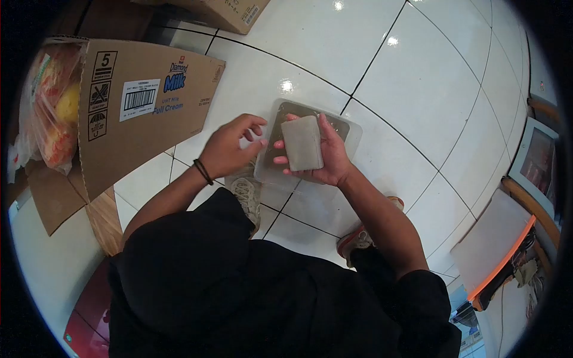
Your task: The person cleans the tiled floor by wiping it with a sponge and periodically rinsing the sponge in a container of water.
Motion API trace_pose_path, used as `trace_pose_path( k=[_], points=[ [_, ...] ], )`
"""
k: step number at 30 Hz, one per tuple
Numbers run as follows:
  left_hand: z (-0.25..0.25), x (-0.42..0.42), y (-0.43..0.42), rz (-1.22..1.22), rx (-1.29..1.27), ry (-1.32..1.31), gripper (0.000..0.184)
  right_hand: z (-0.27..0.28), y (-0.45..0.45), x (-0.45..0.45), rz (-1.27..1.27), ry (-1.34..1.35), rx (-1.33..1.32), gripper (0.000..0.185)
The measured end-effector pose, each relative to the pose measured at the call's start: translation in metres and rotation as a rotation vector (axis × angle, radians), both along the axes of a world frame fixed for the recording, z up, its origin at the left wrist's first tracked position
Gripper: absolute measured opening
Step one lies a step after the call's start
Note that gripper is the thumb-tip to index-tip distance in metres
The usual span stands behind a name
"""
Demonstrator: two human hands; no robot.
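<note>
A pale grey, flat rectangular block [301, 143] rests on the palm and fingers of my right hand [332, 156], with the thumb along its side. What it is made of I cannot tell. Just left of it is my left hand [234, 143], its fingers curled round something small and whitish [247, 141] that I cannot make out. Below both hands, a clear plastic tub [354, 138] with rounded corners stands on the floor between my feet. Its inside looks dark, partly hidden by the block and my right hand.
On the left is a cardboard milk carton box [152, 101], with bagged red and yellow items [59, 113] beside it. Another cardboard box [233, 12] is at the top. White tiles [430, 89] cover the floor. My shoes [358, 241] flank the tub. An orange-edged object [501, 259] lies right.
</note>
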State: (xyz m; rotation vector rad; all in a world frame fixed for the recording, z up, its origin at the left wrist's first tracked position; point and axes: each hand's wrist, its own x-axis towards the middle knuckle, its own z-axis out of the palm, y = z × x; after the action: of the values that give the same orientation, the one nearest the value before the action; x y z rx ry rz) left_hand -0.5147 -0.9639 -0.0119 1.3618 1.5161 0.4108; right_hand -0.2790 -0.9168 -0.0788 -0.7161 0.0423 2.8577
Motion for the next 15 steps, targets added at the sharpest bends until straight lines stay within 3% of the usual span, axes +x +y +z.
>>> trace_pose_path(
  k=[1, 6, 15],
  points=[
    [-0.001, 0.006, 0.000, -0.110, 0.137, 0.068, 0.032, 0.002, 0.000, -0.001, -0.010, -0.004, -0.002, 0.077],
    [-0.011, 0.042, 0.001, -0.207, 0.424, 0.130, 0.028, 0.015, 0.001, -0.008, -0.039, -0.066, 0.022, 0.075],
    [-0.024, 0.049, 0.001, -0.130, 0.495, 0.124, 0.017, 0.017, -0.003, -0.013, -0.066, -0.071, 0.051, 0.075]
  ],
)
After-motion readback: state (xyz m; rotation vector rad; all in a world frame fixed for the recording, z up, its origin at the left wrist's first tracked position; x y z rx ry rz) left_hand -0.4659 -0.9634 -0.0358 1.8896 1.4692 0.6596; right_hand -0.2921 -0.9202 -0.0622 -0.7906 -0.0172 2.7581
